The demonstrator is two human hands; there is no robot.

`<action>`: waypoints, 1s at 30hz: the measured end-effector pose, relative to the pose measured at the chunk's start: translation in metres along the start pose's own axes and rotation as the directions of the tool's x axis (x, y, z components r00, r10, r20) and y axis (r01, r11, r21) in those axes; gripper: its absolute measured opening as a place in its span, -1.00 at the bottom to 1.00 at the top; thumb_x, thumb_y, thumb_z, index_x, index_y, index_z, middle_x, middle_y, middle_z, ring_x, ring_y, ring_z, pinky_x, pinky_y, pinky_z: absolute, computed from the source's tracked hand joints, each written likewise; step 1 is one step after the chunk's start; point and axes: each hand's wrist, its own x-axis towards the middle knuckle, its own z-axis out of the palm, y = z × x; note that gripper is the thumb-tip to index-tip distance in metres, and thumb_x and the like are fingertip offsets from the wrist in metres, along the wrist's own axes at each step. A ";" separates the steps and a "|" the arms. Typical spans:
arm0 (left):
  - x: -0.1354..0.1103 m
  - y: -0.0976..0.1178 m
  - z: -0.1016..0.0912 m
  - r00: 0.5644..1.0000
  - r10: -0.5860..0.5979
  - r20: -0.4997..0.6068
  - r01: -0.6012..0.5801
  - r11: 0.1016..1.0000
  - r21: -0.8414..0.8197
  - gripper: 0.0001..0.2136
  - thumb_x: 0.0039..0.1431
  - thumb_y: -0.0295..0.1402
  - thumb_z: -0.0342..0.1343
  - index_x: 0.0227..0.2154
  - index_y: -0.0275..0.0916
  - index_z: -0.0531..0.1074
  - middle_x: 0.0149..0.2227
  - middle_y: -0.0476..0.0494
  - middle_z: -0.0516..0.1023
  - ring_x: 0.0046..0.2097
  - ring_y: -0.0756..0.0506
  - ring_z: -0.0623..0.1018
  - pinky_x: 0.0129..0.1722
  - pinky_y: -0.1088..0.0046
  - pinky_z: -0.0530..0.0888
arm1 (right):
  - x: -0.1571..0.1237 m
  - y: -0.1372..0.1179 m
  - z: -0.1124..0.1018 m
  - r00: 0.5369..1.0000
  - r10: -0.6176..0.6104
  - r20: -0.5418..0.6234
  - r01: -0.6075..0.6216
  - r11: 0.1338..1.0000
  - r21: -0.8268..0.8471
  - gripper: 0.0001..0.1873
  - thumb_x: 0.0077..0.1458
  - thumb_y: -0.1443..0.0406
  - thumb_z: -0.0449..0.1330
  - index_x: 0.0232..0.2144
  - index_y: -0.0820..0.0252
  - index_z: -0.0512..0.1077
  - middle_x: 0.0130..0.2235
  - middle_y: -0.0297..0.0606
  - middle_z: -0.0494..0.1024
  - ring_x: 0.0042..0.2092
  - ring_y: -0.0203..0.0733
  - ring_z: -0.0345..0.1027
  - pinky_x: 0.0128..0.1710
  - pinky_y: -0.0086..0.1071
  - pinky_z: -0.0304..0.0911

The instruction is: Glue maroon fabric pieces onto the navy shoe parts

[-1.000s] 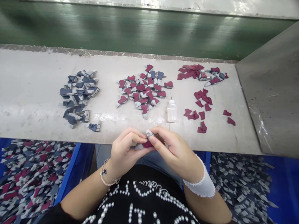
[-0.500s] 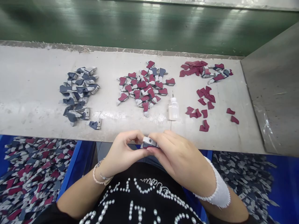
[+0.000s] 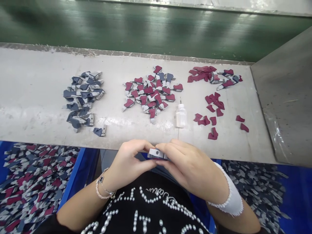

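Between both hands, just off the table's front edge, is a small grey-and-navy plastic part (image 3: 154,152) with a round hole and a dark red underside. My left hand (image 3: 133,159) pinches its left end between thumb and fingers. My right hand (image 3: 186,164) closes over the right end, hiding much of it. Beyond the hands stands a clear squeeze bottle (image 3: 181,117) with a thin needle tip. To its left lies a pile of grey parts with dark red pieces on them (image 3: 148,92). Loose dark red pieces (image 3: 214,102) lie to its right.
Grey-and-navy parts (image 3: 84,94) form a pile on the left of the table (image 3: 31,97). A metal panel (image 3: 287,94) bounds the right end, and a green wall (image 3: 146,32) the back. Full blue bins stand below, one at left (image 3: 73,182) and one at right (image 3: 297,188).
The held part has tilted, so its grey face with the hole shows more and less dark red is visible. Both hands stay closed on it. The view has shifted slightly.
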 end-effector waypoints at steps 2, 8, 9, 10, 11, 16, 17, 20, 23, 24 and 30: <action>0.000 0.000 0.000 1.000 0.000 -0.008 0.000 1.000 -0.021 -0.85 -0.01 -0.52 0.36 -0.46 -0.22 0.49 -0.51 0.03 0.58 -0.47 -0.02 0.55 -0.46 0.49 0.49 | 0.001 -0.001 0.001 0.998 -0.054 -0.011 0.054 0.998 -0.022 -0.79 0.39 0.37 0.00 -0.14 0.30 0.44 -0.37 -0.22 0.46 -0.37 -0.13 0.24 -0.44 -0.28 0.18; 0.000 -0.005 0.000 0.999 -0.045 0.031 0.046 0.998 -0.049 -0.86 -0.03 -0.51 0.38 -0.48 -0.24 0.50 -0.50 0.01 0.59 -0.45 -0.04 0.56 -0.44 0.47 0.49 | 0.002 0.003 0.000 0.997 -0.052 0.049 0.051 0.999 0.011 -0.82 0.33 0.46 0.03 -0.24 0.29 0.44 -0.38 -0.24 0.43 -0.36 -0.15 0.24 -0.41 -0.29 0.18; 0.000 -0.006 -0.001 0.995 -0.060 0.074 0.064 0.997 -0.039 -0.88 0.01 -0.48 0.38 -0.45 -0.23 0.53 -0.49 0.00 0.60 -0.45 -0.04 0.57 -0.43 0.47 0.49 | 0.001 0.005 0.000 0.998 -0.026 0.065 0.024 0.999 0.040 -0.84 0.33 0.45 0.05 -0.20 0.29 0.44 -0.36 -0.23 0.44 -0.33 -0.14 0.27 -0.38 -0.28 0.21; 0.001 -0.006 -0.002 0.990 -0.069 0.124 0.074 0.997 -0.033 -0.91 0.05 -0.44 0.36 -0.41 -0.22 0.56 -0.47 0.00 0.62 -0.43 -0.05 0.58 -0.42 0.47 0.50 | 0.001 0.006 0.000 0.997 0.003 0.079 -0.008 0.998 0.069 -0.85 0.33 0.44 0.06 -0.16 0.28 0.44 -0.32 -0.22 0.46 -0.29 -0.12 0.31 -0.34 -0.28 0.24; 0.001 -0.005 -0.003 0.984 -0.065 0.164 0.071 0.997 -0.029 -0.94 0.09 -0.42 0.34 -0.36 -0.21 0.58 -0.43 -0.02 0.65 -0.41 -0.05 0.60 -0.40 0.47 0.51 | 0.001 0.006 0.000 0.995 0.032 0.096 -0.041 0.995 0.094 -0.85 0.33 0.43 0.07 -0.13 0.25 0.44 -0.28 -0.22 0.48 -0.25 -0.11 0.33 -0.29 -0.26 0.27; 0.001 -0.004 -0.004 0.990 0.026 0.136 -0.029 0.999 0.024 -0.86 0.12 -0.52 0.27 -0.29 -0.15 0.62 -0.36 -0.02 0.70 -0.36 -0.09 0.65 -0.33 0.42 0.55 | 0.003 0.005 -0.002 0.985 0.122 0.123 -0.133 0.987 0.085 -0.87 0.31 0.40 0.10 -0.24 0.19 0.45 -0.29 -0.23 0.50 -0.21 -0.07 0.36 -0.26 -0.23 0.28; 0.003 -0.003 -0.004 0.991 0.031 0.128 -0.034 0.999 0.025 -0.85 0.12 -0.52 0.26 -0.28 -0.14 0.62 -0.35 -0.02 0.71 -0.36 -0.09 0.65 -0.33 0.42 0.56 | 0.003 0.006 -0.004 0.985 0.128 0.120 -0.138 0.987 0.087 -0.87 0.30 0.41 0.10 -0.23 0.17 0.45 -0.30 -0.25 0.51 -0.20 -0.07 0.38 -0.25 -0.23 0.28; 0.020 -0.001 -0.010 0.994 0.068 0.087 -0.070 0.997 0.020 -0.84 0.21 -0.47 0.21 -0.18 -0.14 0.60 -0.29 -0.05 0.71 -0.29 -0.10 0.68 -0.29 0.43 0.59 | 0.003 0.021 -0.018 0.982 0.183 0.037 -0.187 0.973 0.135 -0.76 0.31 0.32 0.16 0.01 0.04 0.41 -0.14 -0.28 0.56 -0.09 -0.08 0.41 -0.10 -0.21 0.30; 0.055 0.000 -0.022 0.997 0.079 -0.020 -0.073 0.975 0.211 -0.87 0.30 -0.35 0.16 -0.18 -0.17 0.58 -0.35 -0.06 0.68 -0.33 -0.09 0.66 -0.33 0.45 0.58 | 0.006 0.047 -0.031 0.899 0.422 -0.114 -0.408 0.904 0.127 -0.61 0.32 0.06 0.12 0.13 0.01 0.31 -0.12 -0.27 0.54 -0.12 -0.07 0.44 -0.12 -0.21 0.31; 0.069 0.000 -0.027 0.996 0.066 -0.057 -0.047 0.955 0.293 -0.86 0.31 -0.30 0.14 -0.20 -0.18 0.58 -0.39 -0.04 0.67 -0.36 -0.09 0.65 -0.36 0.46 0.57 | 0.009 0.056 -0.032 0.850 0.501 -0.162 -0.489 0.865 0.109 -0.59 0.31 0.00 0.09 0.07 0.06 0.33 -0.17 -0.25 0.53 -0.17 -0.06 0.44 -0.17 -0.21 0.31; 0.127 -0.013 -0.076 0.960 0.047 -0.277 0.123 0.814 0.567 -0.63 0.36 -0.15 0.02 0.09 -0.23 0.45 0.07 -0.26 0.59 0.00 -0.22 0.62 -0.03 0.28 0.53 | 0.032 0.091 -0.021 0.758 0.597 -0.263 -0.607 0.793 0.053 -0.74 0.24 0.08 0.10 -0.25 0.14 0.35 -0.37 -0.21 0.51 -0.34 0.00 0.42 -0.35 -0.23 0.21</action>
